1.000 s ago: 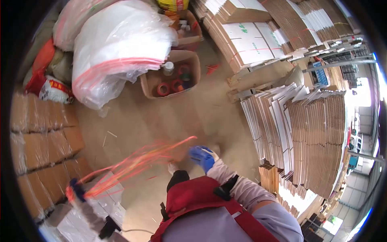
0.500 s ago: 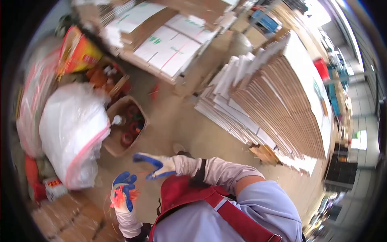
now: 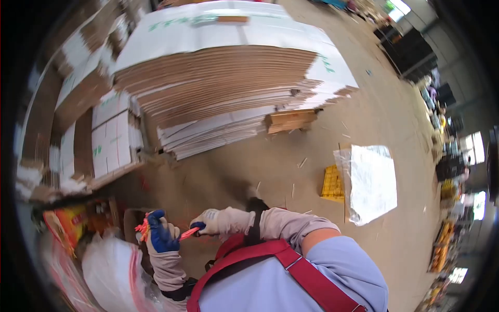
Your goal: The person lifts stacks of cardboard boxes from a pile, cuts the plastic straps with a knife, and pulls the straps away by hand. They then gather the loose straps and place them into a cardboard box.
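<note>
My left hand [image 3: 163, 235], in a blue-coated work glove, is closed around a bunch of pink-red plastic strands [image 3: 188, 233]. The frayed ends stick out past its far side. On the other side the strands run as a short twisted length to my right hand [image 3: 206, 223], also gloved, whose fingers are pinched shut on them. Both hands are held in front of my body, a small gap apart. Behind my left hand is a cardboard box [image 3: 132, 221], partly hidden by it.
A large stack of flat cardboard sheets [image 3: 218, 78] stands ahead, with more stacked board [image 3: 112, 143] to its left. Plastic-wrapped bags [image 3: 112, 265] lie at lower left. To the right, a white sheet [image 3: 371, 182] lies against a yellow crate [image 3: 332, 183] on the floor.
My view has swung to the right, towards the cardboard stack. My right hand, spread open before, has closed on the strands; my left hand has closed more tightly around them.
</note>
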{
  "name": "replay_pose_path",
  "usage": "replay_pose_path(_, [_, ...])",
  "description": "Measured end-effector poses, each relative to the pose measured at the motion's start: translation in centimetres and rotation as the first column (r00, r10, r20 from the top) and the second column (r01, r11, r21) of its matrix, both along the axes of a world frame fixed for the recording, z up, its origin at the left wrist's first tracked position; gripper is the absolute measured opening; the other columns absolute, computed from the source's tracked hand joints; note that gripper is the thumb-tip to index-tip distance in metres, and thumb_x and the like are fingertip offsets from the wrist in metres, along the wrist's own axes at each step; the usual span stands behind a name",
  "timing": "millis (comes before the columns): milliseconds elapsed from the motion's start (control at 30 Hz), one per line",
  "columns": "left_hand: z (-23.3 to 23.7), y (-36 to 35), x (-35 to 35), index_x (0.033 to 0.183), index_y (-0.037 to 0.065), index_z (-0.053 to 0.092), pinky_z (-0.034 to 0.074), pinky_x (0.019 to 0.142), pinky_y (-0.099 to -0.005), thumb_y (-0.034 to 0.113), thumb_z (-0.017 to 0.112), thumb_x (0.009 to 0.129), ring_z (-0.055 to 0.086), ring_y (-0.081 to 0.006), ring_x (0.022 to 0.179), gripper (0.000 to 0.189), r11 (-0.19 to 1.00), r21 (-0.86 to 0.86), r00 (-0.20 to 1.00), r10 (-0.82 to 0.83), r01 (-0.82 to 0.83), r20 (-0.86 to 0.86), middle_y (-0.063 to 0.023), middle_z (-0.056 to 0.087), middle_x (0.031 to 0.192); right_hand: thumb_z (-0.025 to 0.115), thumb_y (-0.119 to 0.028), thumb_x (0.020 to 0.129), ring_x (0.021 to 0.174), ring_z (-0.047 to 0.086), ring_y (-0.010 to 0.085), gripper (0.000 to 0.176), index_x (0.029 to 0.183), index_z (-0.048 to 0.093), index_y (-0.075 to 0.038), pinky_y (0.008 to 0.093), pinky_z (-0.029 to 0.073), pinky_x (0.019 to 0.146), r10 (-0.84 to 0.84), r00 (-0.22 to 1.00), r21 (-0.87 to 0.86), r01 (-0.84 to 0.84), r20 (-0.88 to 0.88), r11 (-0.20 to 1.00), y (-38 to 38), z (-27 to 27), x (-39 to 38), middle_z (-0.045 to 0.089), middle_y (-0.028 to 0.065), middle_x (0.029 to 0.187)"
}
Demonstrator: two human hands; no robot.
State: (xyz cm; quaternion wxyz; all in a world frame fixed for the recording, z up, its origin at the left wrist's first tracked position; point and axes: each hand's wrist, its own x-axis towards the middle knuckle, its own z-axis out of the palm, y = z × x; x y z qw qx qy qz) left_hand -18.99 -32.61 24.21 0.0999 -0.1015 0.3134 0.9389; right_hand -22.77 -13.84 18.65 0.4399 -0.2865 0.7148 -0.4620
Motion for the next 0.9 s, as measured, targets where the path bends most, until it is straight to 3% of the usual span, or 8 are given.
replay_pose_path(33, [0.7,2.9,-0.8,0.113,0.007,0.051,0.026,0.043,-0.0246,0.031,0.038,0.096,0.030,-0.0081,0.041,0.031,0.998,-0.057,0.989,0.022,-0.014,0.148,0.0021,0.045,0.066,0.062,-0.024,0.080,0.061,0.059,0.0178,0.022,0.100,0.060,-0.014,0.0331,0.045,0.056,-0.037,0.999,-0.011,0.037,-0.008,0.999,3.0,0.4,-0.4,0.062,0.0051,0.072])
replay_pose_path(133, [1.8,12.0,-4.5,0.122,0.000,0.042,0.028,0.046,-0.0256,0.024,0.044,0.094,0.030,-0.0074,0.043,0.037,0.950,-0.053,0.946,-0.312,0.309,-0.088,0.0031,0.037,0.064,0.059,-0.030,0.080,0.087,0.059,0.0267,0.027,0.102,0.059,-0.013,0.0381,0.044,0.076,-0.187,0.971,-0.077,0.177,-0.149,0.981,12.9,1.2,-1.4,0.063,0.0103,0.091])
replay_pose_path(233, [3.3,23.1,-8.6,0.130,-0.002,0.034,0.028,0.048,-0.0252,0.021,0.045,0.094,0.029,-0.0075,0.043,0.045,0.925,0.011,0.917,-0.375,0.380,-0.134,0.0025,0.037,0.062,0.061,-0.036,0.078,0.103,0.052,0.0330,0.050,0.121,0.049,-0.014,0.0425,0.040,0.089,-0.300,0.813,-0.054,0.317,-0.500,0.947,24.4,-3.7,-1.0,0.057,0.0141,0.109])
replay_pose_path(333, [4.4,33.6,-12.7,0.133,-0.003,0.029,0.028,0.048,-0.0247,0.018,0.045,0.093,0.029,-0.0072,0.043,0.048,0.927,-0.017,0.920,-0.370,0.376,0.130,0.0021,0.035,0.059,0.064,-0.039,0.075,0.108,0.050,0.0344,0.059,0.124,0.047,-0.012,0.0406,0.039,0.094,-0.470,0.765,0.101,0.562,-0.439,0.821,38.7,-4.7,-1.0,0.054,0.0174,0.113])
replay_pose_path(467, [4.0,42.1,-16.6,0.130,-0.003,0.035,0.029,0.047,-0.0239,0.017,0.043,0.094,0.032,-0.0075,0.042,0.042,0.827,0.005,0.827,-0.561,0.562,0.036,0.0023,0.039,0.061,0.068,-0.027,0.078,0.097,0.060,0.0197,0.047,0.116,0.055,-0.003,0.0295,0.047,0.082,-0.799,0.560,0.127,0.828,-0.219,0.546,54.2,-8.1,-1.3,0.060,0.0146,0.109])
replay_pose_path(533, [4.7,45.4,-18.3,0.125,-0.005,0.041,0.031,0.045,-0.0246,0.016,0.043,0.094,0.035,-0.0078,0.043,0.038,0.770,-0.200,0.796,-0.577,0.605,0.185,0.0001,0.046,0.063,0.068,-0.024,0.079,0.097,0.059,0.0172,0.046,0.116,0.054,0.000,0.0276,0.046,0.084,-0.898,0.434,0.103,0.899,-0.070,0.426,59.0,-9.7,-3.5,0.062,0.0125,0.108])
replay_pose_path(800, [1.7,55.9,-30.8,0.121,0.001,0.047,0.029,0.042,-0.0195,0.033,0.043,0.095,0.039,-0.0055,0.046,0.041,0.606,-0.396,0.700,-0.698,0.690,0.150,-0.0020,0.056,0.069,0.066,-0.023,0.082,0.095,0.058,0.0139,0.042,0.117,0.054,-0.003,0.0267,0.045,0.082,-0.938,0.325,-0.042,0.946,0.118,0.322,71.5,-6.6,-16.6,0.063,0.0082,0.104])
replay_pose_path(900, [2.6,61.2,-35.8,0.121,-0.001,0.045,0.031,0.042,-0.0211,0.035,0.038,0.096,0.038,-0.0060,0.044,0.045,0.681,-0.413,0.771,-0.630,0.604,0.089,-0.0005,0.050,0.063,0.064,-0.022,0.083,0.093,0.057,0.0123,0.039,0.116,0.055,-0.005,0.0251,0.045,0.081,-0.946,0.304,-0.023,0.953,0.110,0.303,78.7,-4.0,-19.7,0.063,0.0044,0.103])
